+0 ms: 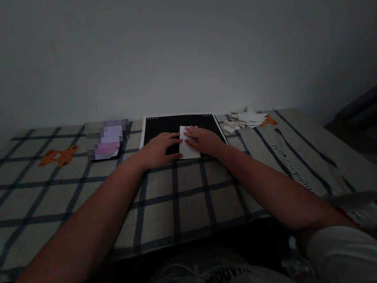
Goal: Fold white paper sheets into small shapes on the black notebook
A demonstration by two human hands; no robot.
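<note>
A small white piece of paper (189,151) lies on a black board with a white border (173,123), near its front edge. My left hand (162,149) rests at the paper's left side, fingers spread, with the fingertips touching or just beside its edge. My right hand (205,140) lies over the paper's upper right part, fingers stretched out flat on it. That hand hides part of the paper. Whether the paper is folded is hard to tell in the dim light.
A pile of white paper scraps (248,119) lies right of the board. To the left is a blurred-out, phone-like object (110,142). A checked tablecloth (189,181) with orange bear prints covers the table, which stands against a plain wall (179,49).
</note>
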